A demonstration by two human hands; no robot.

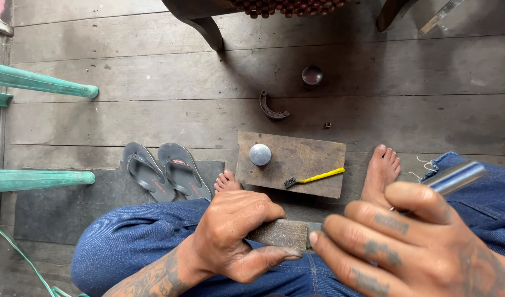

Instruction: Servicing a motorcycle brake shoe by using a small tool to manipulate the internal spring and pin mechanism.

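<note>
The left hand (230,234) closed its grip around a flat dark block (283,234) over the lap. The right hand (417,247) gripped a metal tool (456,177), fingertips (317,238) touching the block's end. Beyond lay a wooden board (307,159), yellow brush (316,177), and grey sandals (164,170).

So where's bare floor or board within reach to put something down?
The wooden board is bare at its right end, past the round metal cap and above the yellow brush. Open floor planks lie left of the curved metal piece, above the grey sandals. It is crowded in the lap, where the left hand and right hand work.
</note>
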